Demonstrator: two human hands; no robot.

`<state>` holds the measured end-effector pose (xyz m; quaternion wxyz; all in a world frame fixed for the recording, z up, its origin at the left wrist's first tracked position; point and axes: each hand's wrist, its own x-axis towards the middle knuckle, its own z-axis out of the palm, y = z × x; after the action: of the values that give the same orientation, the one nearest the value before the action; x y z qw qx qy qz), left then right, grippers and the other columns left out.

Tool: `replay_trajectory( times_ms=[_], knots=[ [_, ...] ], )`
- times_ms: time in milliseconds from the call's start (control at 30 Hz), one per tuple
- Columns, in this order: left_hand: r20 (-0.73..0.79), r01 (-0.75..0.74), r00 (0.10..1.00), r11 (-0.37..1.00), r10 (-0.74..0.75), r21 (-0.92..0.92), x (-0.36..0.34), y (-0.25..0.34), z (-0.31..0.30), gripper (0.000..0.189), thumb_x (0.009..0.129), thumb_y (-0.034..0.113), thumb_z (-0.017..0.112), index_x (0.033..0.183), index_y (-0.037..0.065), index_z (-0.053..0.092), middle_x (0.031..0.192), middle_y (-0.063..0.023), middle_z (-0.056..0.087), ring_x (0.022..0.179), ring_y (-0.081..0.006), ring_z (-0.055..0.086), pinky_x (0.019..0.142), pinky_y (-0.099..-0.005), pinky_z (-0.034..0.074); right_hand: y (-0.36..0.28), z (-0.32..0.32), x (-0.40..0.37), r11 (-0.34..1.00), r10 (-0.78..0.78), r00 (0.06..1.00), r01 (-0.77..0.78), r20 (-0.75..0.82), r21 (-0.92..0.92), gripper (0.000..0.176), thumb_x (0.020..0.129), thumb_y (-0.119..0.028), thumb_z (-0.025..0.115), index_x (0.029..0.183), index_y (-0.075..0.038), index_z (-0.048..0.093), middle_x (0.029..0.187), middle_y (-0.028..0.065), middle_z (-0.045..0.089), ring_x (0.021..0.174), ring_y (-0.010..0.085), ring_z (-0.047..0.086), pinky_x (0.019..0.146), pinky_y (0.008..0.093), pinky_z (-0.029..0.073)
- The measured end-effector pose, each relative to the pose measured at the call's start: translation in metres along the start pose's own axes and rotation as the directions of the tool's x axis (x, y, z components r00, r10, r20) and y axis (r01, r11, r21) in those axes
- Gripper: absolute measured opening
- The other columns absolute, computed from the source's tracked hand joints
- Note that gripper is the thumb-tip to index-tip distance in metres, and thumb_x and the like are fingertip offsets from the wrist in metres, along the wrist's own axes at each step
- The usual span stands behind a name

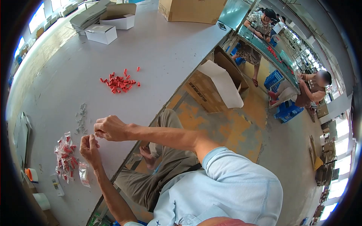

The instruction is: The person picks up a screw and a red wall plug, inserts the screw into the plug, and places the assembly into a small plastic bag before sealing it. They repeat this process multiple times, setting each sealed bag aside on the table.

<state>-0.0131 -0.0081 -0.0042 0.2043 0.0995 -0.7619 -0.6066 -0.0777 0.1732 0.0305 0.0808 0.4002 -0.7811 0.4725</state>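
My right hand [109, 128] and my left hand [89, 150] are close together over the grey table, with fingers pinched. Whatever lies between the fingertips is too small to make out. Beside my left hand is a pile of small clear plastic bags [65, 156] with red pieces inside. One similar filled bag [83, 174] lies apart, nearer the table edge. Just beyond my hands is a small heap of silvery metal pieces [80, 118]. Farther out, a loose pile of short red cylindrical pieces [120, 83] is spread on the table.
White boxes [102, 34] and a stack of grey cardboard [88, 15] stand at the far side, near a large carton [192, 10]. A tape roll [32, 175] lies at left. An open carton [207, 88] stands beside the table. Two people sit at another bench [267, 52].
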Motion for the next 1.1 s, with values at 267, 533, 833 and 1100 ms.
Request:
replay_trajectory(
  times_ms=[267,533,833,1100],
  knots=[
    [0.036,-0.079,0.995,0.960,0.092,-0.268,-0.018,0.044,0.025,0.012,0.101,0.009,0.068,0.109,0.000,0.069,0.090,-0.0010,0.068,0.085,-0.0066,0.062,0.078,-0.0224,0.051,0.002,-0.007,-0.018,0.999,0.022,0.988,-0.017,-0.154,0.033,0.008,0.093,-0.009,0.071,0.088,-0.002,0.070,0.087,0.0111,0.072,0.074,0.0307,0.070,0.066,0.0420,0.054],
    [0.272,0.081,0.962,0.979,-0.028,-0.186,-0.005,0.005,0.010,0.016,0.098,0.003,0.070,0.114,0.000,0.070,0.097,-0.0020,0.072,0.088,-0.0076,0.065,0.080,-0.0220,0.051,0.014,-0.008,-0.025,0.988,0.040,0.989,-0.017,-0.145,0.153,0.007,0.092,-0.006,0.072,0.092,0.001,0.071,0.090,0.0135,0.072,0.076,0.0301,0.070,0.067,0.0417,0.054],
    [0.258,0.091,0.965,0.983,-0.048,-0.161,-0.006,0.008,0.006,0.007,0.096,0.000,0.070,0.102,0.001,0.068,0.092,-0.0030,0.071,0.084,-0.0097,0.067,0.074,-0.0223,0.051,0.009,-0.017,-0.025,0.939,0.110,0.994,-0.104,0.001,0.329,0.010,0.094,-0.007,0.074,0.097,0.002,0.071,0.084,0.0099,0.070,0.073,0.0144,0.066,0.066,0.0304,0.054],
    [0.335,0.071,0.942,0.970,0.011,-0.232,-0.008,0.017,0.006,0.007,0.094,-0.002,0.069,0.100,-0.002,0.069,0.091,-0.0052,0.071,0.083,-0.0123,0.070,0.071,-0.0246,0.053,0.003,-0.023,-0.021,0.897,0.160,0.982,-0.189,0.104,0.400,0.010,0.098,-0.007,0.073,0.100,0.002,0.070,0.081,0.0044,0.072,0.074,0.0085,0.066,0.066,0.0271,0.054]
  ],
)
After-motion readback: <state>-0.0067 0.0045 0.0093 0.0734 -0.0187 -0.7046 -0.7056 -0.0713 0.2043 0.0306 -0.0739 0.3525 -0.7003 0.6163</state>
